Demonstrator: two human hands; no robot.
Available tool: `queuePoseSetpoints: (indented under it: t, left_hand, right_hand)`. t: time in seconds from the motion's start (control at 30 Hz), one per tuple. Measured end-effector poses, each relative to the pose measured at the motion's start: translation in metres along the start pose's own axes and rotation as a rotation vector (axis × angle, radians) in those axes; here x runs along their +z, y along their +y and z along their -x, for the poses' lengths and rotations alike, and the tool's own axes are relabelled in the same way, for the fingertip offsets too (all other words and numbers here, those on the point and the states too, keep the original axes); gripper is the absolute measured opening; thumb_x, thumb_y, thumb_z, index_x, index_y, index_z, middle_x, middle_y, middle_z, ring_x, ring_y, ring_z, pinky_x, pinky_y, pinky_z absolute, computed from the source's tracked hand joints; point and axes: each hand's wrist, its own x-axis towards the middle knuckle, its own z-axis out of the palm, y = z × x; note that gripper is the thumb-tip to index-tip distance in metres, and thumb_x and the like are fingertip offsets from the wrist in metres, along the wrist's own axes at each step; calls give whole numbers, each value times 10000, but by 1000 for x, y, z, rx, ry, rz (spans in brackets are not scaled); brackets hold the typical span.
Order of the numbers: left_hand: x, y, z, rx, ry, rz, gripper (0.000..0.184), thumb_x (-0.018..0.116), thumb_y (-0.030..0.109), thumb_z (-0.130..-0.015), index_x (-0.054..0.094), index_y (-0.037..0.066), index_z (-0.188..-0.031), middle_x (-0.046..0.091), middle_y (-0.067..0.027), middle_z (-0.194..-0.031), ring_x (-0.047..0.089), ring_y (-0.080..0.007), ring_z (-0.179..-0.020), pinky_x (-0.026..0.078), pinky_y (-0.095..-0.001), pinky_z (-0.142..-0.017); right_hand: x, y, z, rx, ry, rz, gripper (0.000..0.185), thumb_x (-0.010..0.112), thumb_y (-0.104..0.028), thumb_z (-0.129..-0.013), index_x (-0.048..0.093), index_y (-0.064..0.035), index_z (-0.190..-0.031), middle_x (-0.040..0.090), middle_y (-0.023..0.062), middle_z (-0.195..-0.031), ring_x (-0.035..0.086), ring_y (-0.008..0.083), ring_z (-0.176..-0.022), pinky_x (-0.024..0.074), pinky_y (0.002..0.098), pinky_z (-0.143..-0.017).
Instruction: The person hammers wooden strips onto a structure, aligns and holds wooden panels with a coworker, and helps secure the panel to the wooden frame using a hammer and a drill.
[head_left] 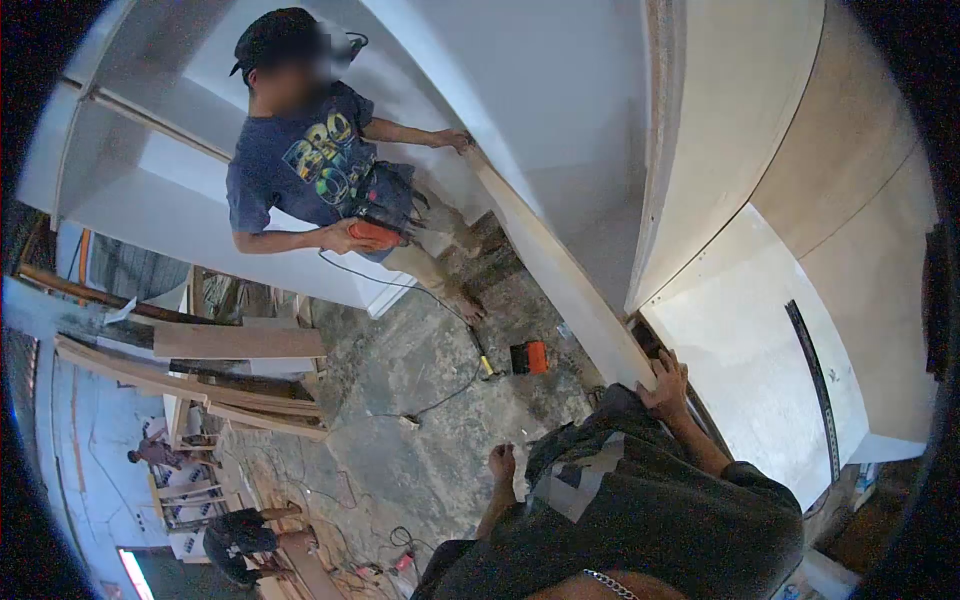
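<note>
My right hand (665, 385) grips the near end of a long, pale wooden board (560, 265), fingers over its edge. The board slants up and left to a co-worker (310, 160), whose one hand (452, 140) holds the far end. The co-worker's other hand carries an orange-and-black corded power tool (376, 233). My left hand (502, 462) hangs low beside my dark shirt with its fingers curled closed; whether it holds something small is hidden. Close to my right hand is a large pale panel (750, 340) with a black strip (815, 375) on it.
On the concrete floor lie a yellow-handled hammer (486, 368), an orange-and-black box (530, 357) and a cord (445, 400). Stacked planks (190, 385) are at the left. White panels (570, 110) stand behind the board. Two people work at the lower left, one bending (240, 540).
</note>
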Motion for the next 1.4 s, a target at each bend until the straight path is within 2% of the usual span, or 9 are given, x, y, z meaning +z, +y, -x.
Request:
queuePoseSetpoints:
  t: [0.37, 0.43, 0.7, 0.73, 0.83, 0.93, 1.07, 1.27, 1.4]
  left_hand:
    - [-2, 13, 10, 26, 65, -90, 345, 571, 353, -784, 616, 13, -744, 612, -165, -700, 594, -314, -680, 447, -376, -625]
    - [10, -22, 0, 292, 76, 17, 337, 566, 341, -789, 611, 10, -744, 608, -166, -693, 591, -309, -666, 445, -372, -619]
    - [5, -6, 1, -72, 44, -84, 265, 549, 292, -800, 606, 36, -845, 610, -158, -759, 592, -278, -723, 453, -384, -674]
    - [9, -15, -3, 25, 79, -131, 291, 538, 305, -802, 599, 31, -879, 621, -146, -802, 597, -277, -742, 456, -384, -688]
    - [1, -11, 0, -233, 24, 126, 314, 567, 324, -789, 604, 25, -878, 625, -153, -800, 605, -273, -768, 461, -380, -677]
    - [10, -24, 4, -71, 252, 28, 279, 588, 283, -780, 582, 31, -899, 610, -157, -763, 594, -303, -761, 458, -383, -654]
    - [9, -28, 22, -186, 305, 210, 234, 584, 229, -757, 560, 28, -874, 603, -157, -767, 589, -314, -743, 450, -390, -628]
    - [-2, -29, 51, -288, 149, 153, 204, 509, 148, -712, 537, 43, -884, 590, -197, -798, 577, -366, -783, 439, -427, -616]
    - [-3, -36, 67, -329, 192, 61, 237, 497, 242, -774, 522, 49, -911, 585, -209, -814, 566, -390, -791, 441, -449, -651]
  right_hand:
    - [5, 3, -3, -2, -15, 9, 625, 639, -367, -652, 480, 10, -1125, 389, 211, -1249, 272, 361, -1227, 213, 524, -964]
    - [14, 9, -4, 27, 15, 34, 614, 645, -369, -646, 487, -5, -1114, 402, 209, -1234, 281, 357, -1220, 222, 523, -957]
    - [18, 11, -7, 5, 51, 124, 582, 597, -458, -672, 515, -52, -1080, 410, 202, -1236, 390, 358, -1147, 218, 568, -955]
    - [20, 12, -6, -13, 78, 105, 620, 596, -462, -683, 486, -54, -1135, 401, 202, -1241, 367, 359, -1165, 214, 568, -961]
    - [18, 13, -6, -37, 26, 156, 650, 591, -465, -694, 452, -58, -1182, 378, 200, -1259, 338, 350, -1189, 228, 549, -966]
    - [13, 1, -1, -102, 80, 136, 599, 621, -389, -700, 453, -46, -1162, 380, 207, -1241, 364, 374, -1138, 287, 506, -938]
    - [15, 6, -3, -358, 333, -20, 517, 636, -279, -711, 458, -18, -1120, 406, 205, -1165, 395, 376, -1067, 331, 476, -901]
    - [1, -29, 2, -415, 204, -80, 407, 601, -131, -749, 468, 25, -1100, 406, 197, -1125, 413, 346, -1036, 367, 426, -886]
    - [2, -48, 8, -346, 113, -224, 340, 585, -122, -766, 486, 15, -1060, 429, 181, -1075, 429, 324, -1017, 378, 426, -864]
